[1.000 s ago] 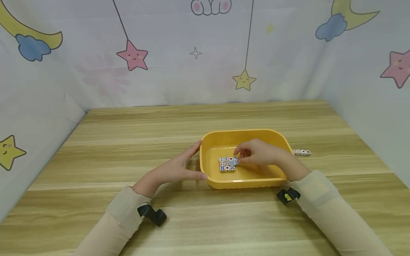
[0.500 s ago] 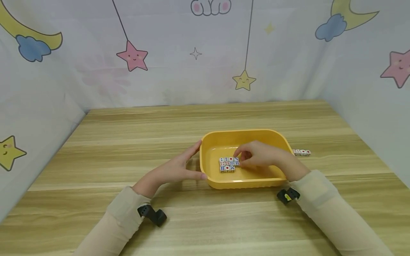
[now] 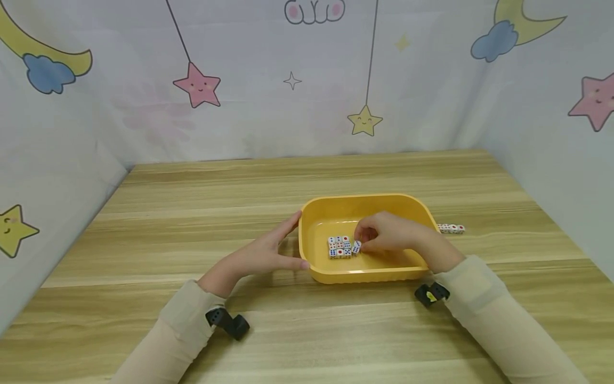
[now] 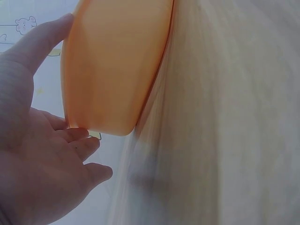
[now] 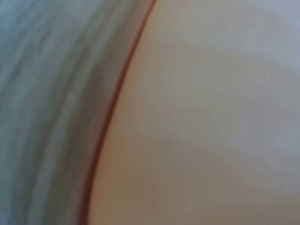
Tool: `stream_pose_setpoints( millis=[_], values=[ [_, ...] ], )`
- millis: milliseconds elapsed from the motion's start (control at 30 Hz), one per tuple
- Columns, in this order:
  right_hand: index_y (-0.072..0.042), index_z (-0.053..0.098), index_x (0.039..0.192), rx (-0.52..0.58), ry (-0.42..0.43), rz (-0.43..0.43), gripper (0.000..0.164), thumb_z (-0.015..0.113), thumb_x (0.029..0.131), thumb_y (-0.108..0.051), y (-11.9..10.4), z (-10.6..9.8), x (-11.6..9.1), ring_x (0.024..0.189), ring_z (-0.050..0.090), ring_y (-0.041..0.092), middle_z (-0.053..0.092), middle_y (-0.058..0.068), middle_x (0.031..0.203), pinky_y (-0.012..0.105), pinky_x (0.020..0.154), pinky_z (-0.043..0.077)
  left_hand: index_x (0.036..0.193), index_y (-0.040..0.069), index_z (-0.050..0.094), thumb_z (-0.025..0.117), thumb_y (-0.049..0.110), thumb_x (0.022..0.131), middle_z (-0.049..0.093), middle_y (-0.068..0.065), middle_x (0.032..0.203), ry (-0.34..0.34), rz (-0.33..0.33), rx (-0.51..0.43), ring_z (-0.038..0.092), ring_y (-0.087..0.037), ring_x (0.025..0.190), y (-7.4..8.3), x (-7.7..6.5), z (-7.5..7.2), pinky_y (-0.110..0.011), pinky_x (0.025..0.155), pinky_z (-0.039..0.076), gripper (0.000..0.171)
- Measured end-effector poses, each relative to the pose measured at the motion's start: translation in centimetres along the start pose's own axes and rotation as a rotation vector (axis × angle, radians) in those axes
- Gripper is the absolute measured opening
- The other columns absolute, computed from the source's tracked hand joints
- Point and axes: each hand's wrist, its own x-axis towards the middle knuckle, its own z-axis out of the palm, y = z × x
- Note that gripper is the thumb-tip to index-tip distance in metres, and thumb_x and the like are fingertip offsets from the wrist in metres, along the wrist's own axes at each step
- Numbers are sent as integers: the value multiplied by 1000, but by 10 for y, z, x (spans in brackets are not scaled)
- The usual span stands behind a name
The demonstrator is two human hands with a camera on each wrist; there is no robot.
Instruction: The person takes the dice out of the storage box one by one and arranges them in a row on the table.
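A yellow tray (image 3: 368, 201) sits on the wooden table. Inside it, several white dice (image 3: 338, 247) lie packed in a small block. My right hand (image 3: 384, 233) reaches into the tray and pinches one die (image 3: 356, 247) at the block's right edge. My left hand (image 3: 266, 254) lies flat against the tray's left wall with straight fingers; in the left wrist view the left hand (image 4: 35, 140) cups the tray's orange-yellow outer wall (image 4: 115, 70). The right wrist view shows only the blurred tray wall (image 5: 197, 122) close up.
A short row of white dice (image 3: 451, 229) lies on the table just right of the tray. Fabric walls with star and moon prints enclose the table at the back and both sides. Bare wood stretches left of and behind the tray.
My right hand has shifted one die from the upper right of the block down to its right edge. The left hand and the tray have stayed put.
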Motion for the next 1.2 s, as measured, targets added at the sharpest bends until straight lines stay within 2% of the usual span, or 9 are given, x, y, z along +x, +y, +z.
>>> stream_pose_setpoints(
  millis=[267,433,533,667,867,1200],
  values=[
    [-14,63,93,9,-10,4,12,63,81,-12,-1,1,-1,69,48,10,54,-4,74,24,64,42,146,17,2,73,29,75,6,2,151,5,5,11,10,-15,137,1,0,0,-45,110,12,101],
    [-14,63,93,-2,-9,-1,11,63,81,-13,0,2,-1,68,47,10,54,-4,73,24,62,41,145,25,2,73,36,73,6,9,150,21,11,7,9,-12,137,-16,6,2,-47,110,10,102],
    [-14,63,91,-18,-5,-21,10,63,81,-14,0,1,-2,68,47,10,53,-4,72,23,62,41,145,24,2,73,36,73,6,8,150,19,13,12,9,-13,137,-12,5,2,-46,110,11,102],
    [-14,63,88,-43,7,-49,7,64,81,-15,1,1,-3,66,46,9,53,-5,70,22,61,40,146,17,2,72,28,76,6,1,151,6,11,11,10,-15,137,3,-1,1,-45,110,12,100],
    [-16,63,87,-69,22,-67,5,63,82,-16,4,1,-5,65,47,8,53,-6,70,22,60,41,146,18,1,72,29,75,6,2,151,8,1,9,10,-14,137,0,0,1,-44,110,12,101],
    [-21,63,87,-72,73,-21,5,63,83,-23,8,-9,-18,68,48,10,54,-7,71,25,61,42,146,21,1,73,32,75,5,6,151,4,-20,-14,9,-13,137,-1,-1,1,-44,110,12,102]
  ],
)
